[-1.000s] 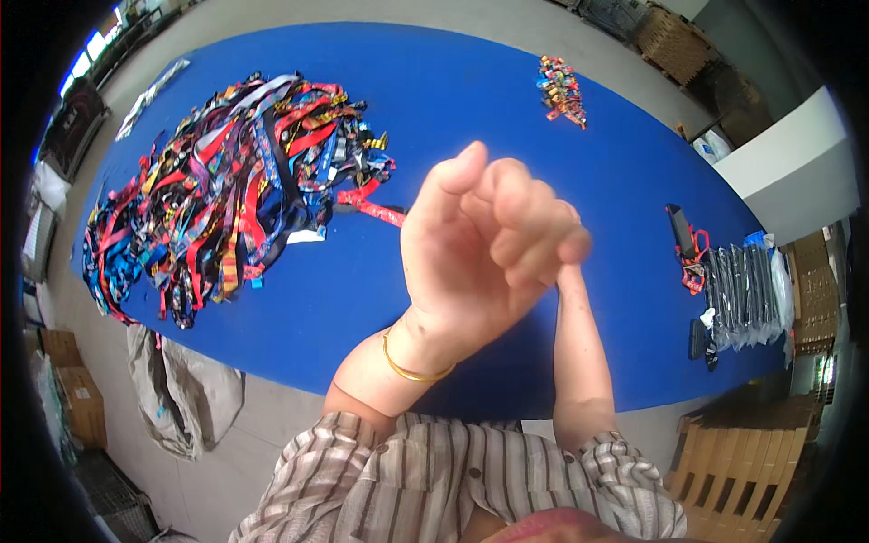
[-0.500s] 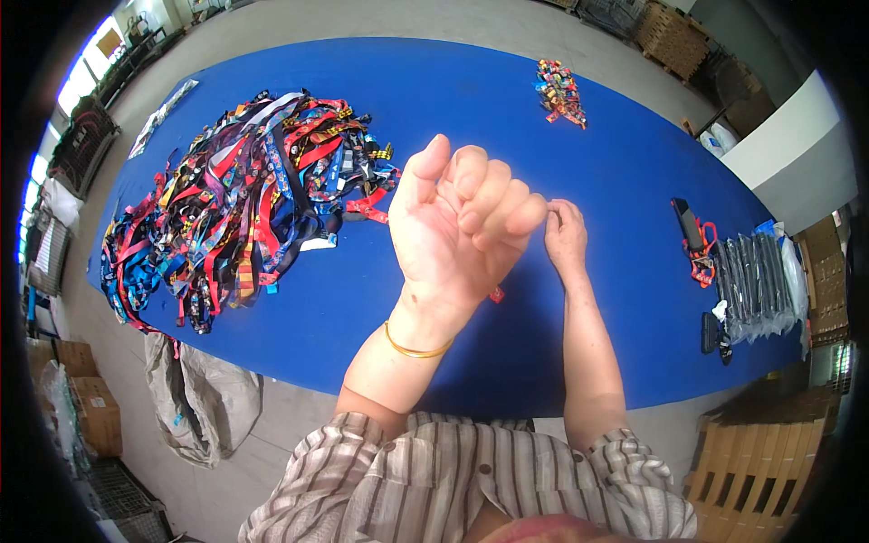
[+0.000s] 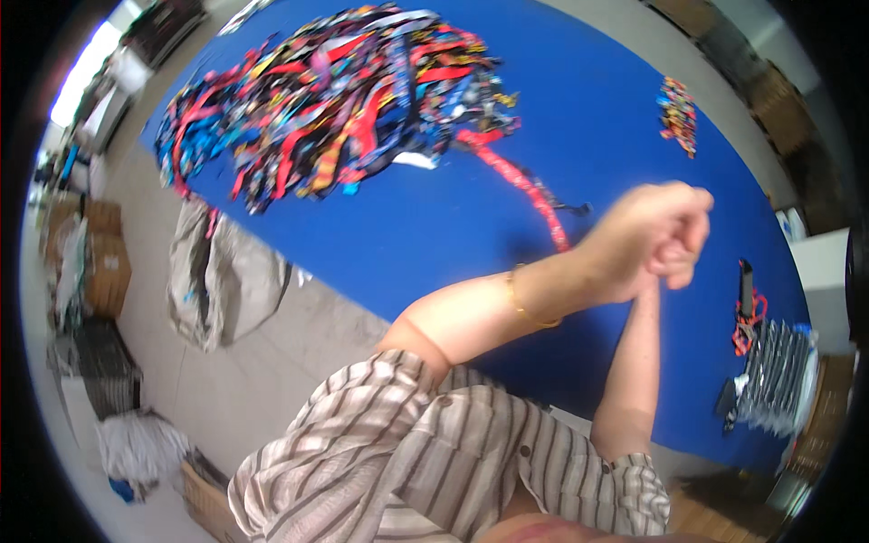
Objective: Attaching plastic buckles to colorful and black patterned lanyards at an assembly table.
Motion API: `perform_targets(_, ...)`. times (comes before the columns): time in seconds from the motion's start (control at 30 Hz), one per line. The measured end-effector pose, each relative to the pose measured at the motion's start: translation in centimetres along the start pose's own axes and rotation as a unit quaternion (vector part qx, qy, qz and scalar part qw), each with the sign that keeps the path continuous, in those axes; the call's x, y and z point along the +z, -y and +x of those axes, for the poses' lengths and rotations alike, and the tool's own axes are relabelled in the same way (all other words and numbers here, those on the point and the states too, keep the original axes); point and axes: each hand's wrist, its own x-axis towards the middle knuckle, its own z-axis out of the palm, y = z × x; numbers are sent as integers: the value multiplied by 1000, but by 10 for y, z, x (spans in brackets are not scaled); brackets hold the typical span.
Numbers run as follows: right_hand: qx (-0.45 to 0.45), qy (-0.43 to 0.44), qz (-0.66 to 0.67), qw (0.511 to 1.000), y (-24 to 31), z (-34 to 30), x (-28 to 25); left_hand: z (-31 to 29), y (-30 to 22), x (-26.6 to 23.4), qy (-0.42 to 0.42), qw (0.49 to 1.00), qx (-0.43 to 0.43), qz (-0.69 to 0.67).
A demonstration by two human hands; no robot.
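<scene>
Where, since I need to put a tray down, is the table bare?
Blue table shows between the strap pile and small bundle, and between the pile, red strap and near edge. Crowded: under the pile, and at right around the plastic bags.

Bare blue tabletop (image 3: 588,81) opens beyond a worker's left hand (image 3: 659,237), between heaped straps (image 3: 353,100) to its left and a small bright bundle (image 3: 678,118) ahead; a red strap (image 3: 522,184) obstructs its left, bagged black goods (image 3: 777,371) its near right.
</scene>
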Motion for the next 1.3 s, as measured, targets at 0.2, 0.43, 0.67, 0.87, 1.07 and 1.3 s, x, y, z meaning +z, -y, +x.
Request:
perform_targets(0.2, 70, 55, 31, 996, 11, 6, 0, -10, 9, -32, -105, 989, 35, 102)
perform_targets(0.43, -49, 14, -89, 995, -2, 15, 1, -35, 17, -99, -256, 939, 54, 224)
perform_targets(0.67, -77, 30, -146, 986, -28, 25, -2, -38, 46, -168, -398, 878, 93, 249)
perform_targets(0.87, -80, 40, -166, 982, -36, 32, -3, -57, 44, -162, -360, 879, 91, 299)
perform_targets(1.07, -62, 34, -185, 980, -30, 31, 0, -62, 37, -162, -349, 888, 108, 278)
perform_targets(1.3, -76, 37, -182, 980, -38, 32, -3, -49, 48, -171, -336, 887, 118, 294)
